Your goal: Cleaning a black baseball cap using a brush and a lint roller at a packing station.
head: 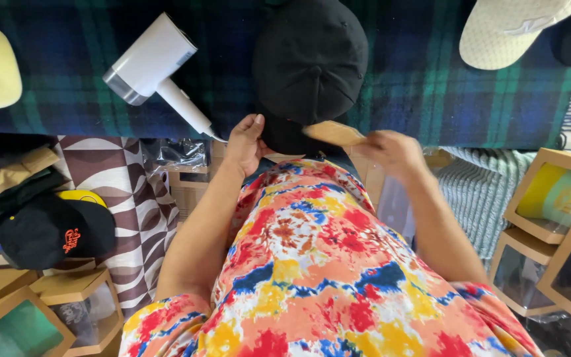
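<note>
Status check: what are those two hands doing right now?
Left hand grips black cap brim. Right hand holds tan brush against it. White hair dryer lies apart.

a black cap (310, 59) was seen at the upper centre on a blue-and-green plaid blanket (418, 86). a white hair dryer (153, 66) was shown upper left. a tan brush (334, 133) was noted mid-frame. a red, yellow and blue tie-dye shirt (318, 264) was seen below.
</note>
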